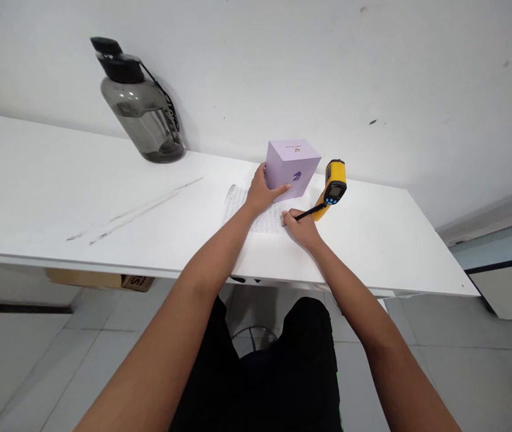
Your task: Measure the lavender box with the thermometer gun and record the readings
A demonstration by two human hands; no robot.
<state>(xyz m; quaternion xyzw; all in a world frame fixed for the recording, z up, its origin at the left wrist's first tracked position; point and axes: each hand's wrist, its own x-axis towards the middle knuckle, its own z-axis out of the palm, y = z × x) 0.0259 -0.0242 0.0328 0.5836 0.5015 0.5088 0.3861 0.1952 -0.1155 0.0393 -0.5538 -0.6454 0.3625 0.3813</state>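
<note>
A lilac box [298, 167] with a small dark purple emblem stands at the back of the white table, and my left hand [262, 191] grips its lower left side, thumb across the front. In my right hand [301, 228] is a black pen [312, 212], its tip down by a sheet of paper [262, 223] covered in small writing. The sheet lies under my left hand and in front of the box. Just beyond my right hand stands a yellow and black infrared thermometer [336, 175], its small screen facing me.
A large grey see-through water bottle [141, 114] with a black lid stands against the wall at the left. Dark scuff marks run over the white table [148, 240]. Below the table's front edge, a cardboard box [98, 278] shows at the left.
</note>
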